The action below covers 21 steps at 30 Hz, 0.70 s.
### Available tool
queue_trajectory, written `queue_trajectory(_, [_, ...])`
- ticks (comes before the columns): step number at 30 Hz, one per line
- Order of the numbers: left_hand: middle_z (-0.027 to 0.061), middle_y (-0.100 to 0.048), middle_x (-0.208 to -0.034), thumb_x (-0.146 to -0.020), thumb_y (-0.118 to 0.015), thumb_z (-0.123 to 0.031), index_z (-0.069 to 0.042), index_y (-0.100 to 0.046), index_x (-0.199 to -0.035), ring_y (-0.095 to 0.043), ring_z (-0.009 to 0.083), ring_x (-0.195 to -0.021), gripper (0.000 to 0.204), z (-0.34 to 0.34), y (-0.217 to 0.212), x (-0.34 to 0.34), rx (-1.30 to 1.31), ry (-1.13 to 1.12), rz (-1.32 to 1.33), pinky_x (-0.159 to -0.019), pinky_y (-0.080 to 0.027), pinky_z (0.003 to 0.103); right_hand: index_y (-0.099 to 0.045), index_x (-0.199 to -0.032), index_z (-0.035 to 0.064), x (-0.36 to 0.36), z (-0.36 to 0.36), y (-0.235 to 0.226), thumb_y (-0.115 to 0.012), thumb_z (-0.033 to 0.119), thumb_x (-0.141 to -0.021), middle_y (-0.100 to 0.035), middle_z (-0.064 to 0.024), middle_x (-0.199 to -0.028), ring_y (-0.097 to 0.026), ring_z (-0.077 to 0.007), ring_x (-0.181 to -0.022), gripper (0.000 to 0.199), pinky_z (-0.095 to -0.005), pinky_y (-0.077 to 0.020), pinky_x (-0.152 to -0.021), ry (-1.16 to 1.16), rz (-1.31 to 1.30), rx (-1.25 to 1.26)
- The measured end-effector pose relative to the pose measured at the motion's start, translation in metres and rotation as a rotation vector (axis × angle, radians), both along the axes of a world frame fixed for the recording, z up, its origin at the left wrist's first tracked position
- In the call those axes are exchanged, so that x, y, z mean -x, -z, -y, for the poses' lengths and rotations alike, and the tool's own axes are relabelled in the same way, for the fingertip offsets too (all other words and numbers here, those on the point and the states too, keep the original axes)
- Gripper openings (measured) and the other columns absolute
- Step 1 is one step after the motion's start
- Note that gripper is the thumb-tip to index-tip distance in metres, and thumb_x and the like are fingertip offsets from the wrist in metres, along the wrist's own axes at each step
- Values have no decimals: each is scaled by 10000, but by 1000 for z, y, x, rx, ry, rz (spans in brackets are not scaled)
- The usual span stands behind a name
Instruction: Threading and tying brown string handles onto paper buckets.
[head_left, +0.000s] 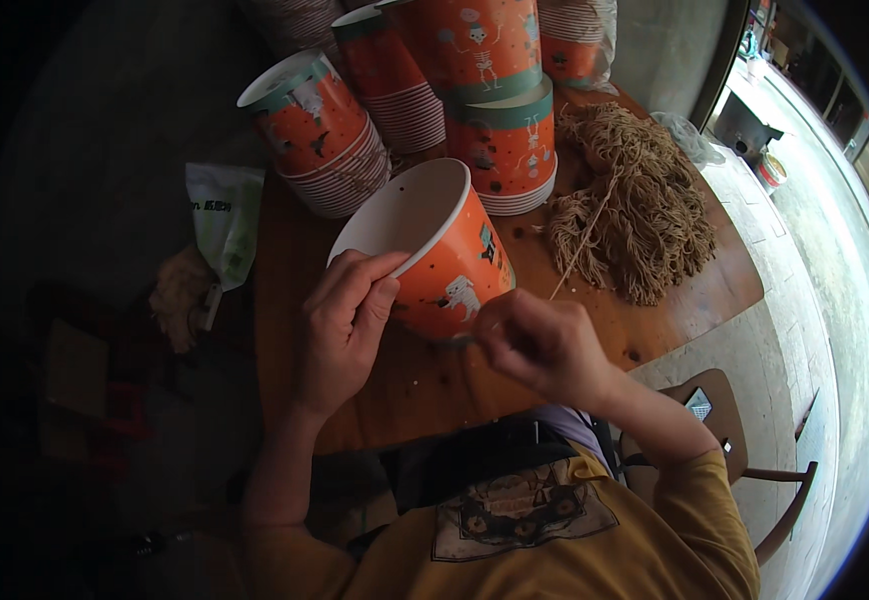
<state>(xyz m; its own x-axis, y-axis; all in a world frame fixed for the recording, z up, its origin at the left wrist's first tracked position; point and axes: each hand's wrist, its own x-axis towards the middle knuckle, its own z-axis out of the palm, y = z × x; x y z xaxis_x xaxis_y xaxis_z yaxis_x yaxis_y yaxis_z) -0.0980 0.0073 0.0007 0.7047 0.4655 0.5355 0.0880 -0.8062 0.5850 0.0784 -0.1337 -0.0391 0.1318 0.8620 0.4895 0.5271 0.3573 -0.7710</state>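
Observation:
A large orange paper bucket (452, 277) with a white inside and Halloween-style figures is tilted in front of me on the wooden table. My left hand (345, 310) grips its near left rim, thumb outside and fingers folded over the edge. A small dark hole shows in the bucket's far wall. Against the bucket's lower right side, my right hand (540, 340) is closed in a pinch, slightly blurred. A thin tan cord (567, 276) rises from behind that hand toward the heap of tan cords (645, 210). The pinched fingertips themselves are hard to make out.
Nested stacks of orange buckets (327, 140) stand along the table's far side, one stack (505, 150) right behind my bucket. A white-green bag (225, 220) hangs by the left edge. At the right is a wooden chair (720, 400) with a phone on its seat.

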Motion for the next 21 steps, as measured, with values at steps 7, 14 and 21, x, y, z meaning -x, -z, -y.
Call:
queue_trajectory(7, [71, -543, -905, -977, -465, -81, 18, -580, -1188, -550, 132, -820, 260, -3, 2, 8, 122, 58, 27, -732, -441, 242, -592, -879, 86, 84, -17, -15, -665, 90, -791, -570, -61, -703, -605, -242, -629, 114, -343, -497, -556, -323, -77, -181])
queue_trajectory(14, [36, -533, -971, -987, -469, -104, 10, -566, -1239, -531, 90, -871, 293, -5, 5, 17, 366, 85, 90, -770, -435, 218, -559, -834, 58, 82, -33, -24, -675, 37, -730, -545, -64, -743, -573, -238, -610, 157, -339, -474, -521, -102, 28, -354])
queue_trajectory(21, [10, -551, -1003, -973, -534, -126, 2, -572, -1243, -533, 69, -945, 301, -10, 5, 16, 603, 102, 124, -834, -428, 202, -589, -856, 73, 41, -47, -14, -702, 30, -757, -591, -47, -695, -566, -172, -538, 156, -293, -455, -497, 343, 222, -299])
